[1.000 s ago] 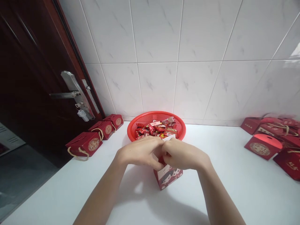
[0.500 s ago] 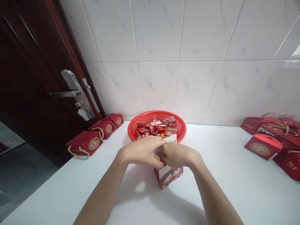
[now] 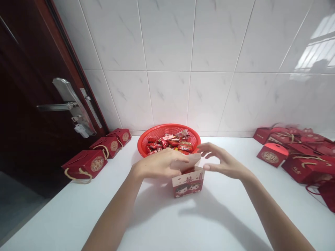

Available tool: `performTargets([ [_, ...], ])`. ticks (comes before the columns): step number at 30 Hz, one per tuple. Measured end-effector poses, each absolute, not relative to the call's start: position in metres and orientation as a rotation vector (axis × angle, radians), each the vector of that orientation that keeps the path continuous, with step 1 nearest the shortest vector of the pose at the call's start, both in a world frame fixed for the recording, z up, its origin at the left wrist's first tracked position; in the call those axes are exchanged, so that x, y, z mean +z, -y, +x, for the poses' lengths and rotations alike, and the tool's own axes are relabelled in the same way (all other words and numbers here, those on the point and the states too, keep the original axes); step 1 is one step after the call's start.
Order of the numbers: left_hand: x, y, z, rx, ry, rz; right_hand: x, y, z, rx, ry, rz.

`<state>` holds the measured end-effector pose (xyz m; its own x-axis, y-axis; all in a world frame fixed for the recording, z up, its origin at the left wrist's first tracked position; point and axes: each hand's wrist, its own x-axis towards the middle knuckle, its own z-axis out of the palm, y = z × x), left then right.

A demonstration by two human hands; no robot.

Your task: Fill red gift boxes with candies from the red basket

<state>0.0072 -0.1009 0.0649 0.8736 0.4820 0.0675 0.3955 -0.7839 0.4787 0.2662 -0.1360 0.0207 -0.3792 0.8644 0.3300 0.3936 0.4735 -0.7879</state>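
Note:
A small red and cream cardboard box (image 3: 187,188), printed with cartoon figures, stands upright on the white table with its top flaps raised. My left hand (image 3: 158,164) is at the box's upper left edge, thumb towards the front and fingers over the opening, gripping it there. At the box's right side, my right hand (image 3: 225,163) has its fingers spread and holds nothing; its thumb tip is close to the top right corner. Behind the box sits a red plastic basket (image 3: 142,139) holding several red-wrapped candies (image 3: 172,142). The inside of the box is mostly hidden.
Several closed red boxes with rope handles (image 3: 87,164) line the table's left side by the dark door (image 3: 28,69). More red boxes and bags (image 3: 306,167) are piled on the right. A tiled wall (image 3: 167,101) rises behind the white table (image 3: 157,223).
My right hand has come out from the box top and moved right, its fingers opening. The box has turned so its printed front faces me more squarely. The view has swung slightly right.

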Motion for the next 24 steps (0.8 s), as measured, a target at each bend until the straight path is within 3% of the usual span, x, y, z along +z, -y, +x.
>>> performTargets([
  [4,0.054,0.087,0.014,0.262,-0.581,2.51,-0.024,0.145,0.263,0.974,1.877,-0.983],
  [8,0.049,0.083,0.017,0.253,-0.61,2.468,-0.049,0.149,0.249,0.885,1.634,-1.075],
  [24,0.044,0.077,0.018,0.278,-0.885,2.542,-0.063,0.157,0.241,0.729,1.544,-1.083],
])
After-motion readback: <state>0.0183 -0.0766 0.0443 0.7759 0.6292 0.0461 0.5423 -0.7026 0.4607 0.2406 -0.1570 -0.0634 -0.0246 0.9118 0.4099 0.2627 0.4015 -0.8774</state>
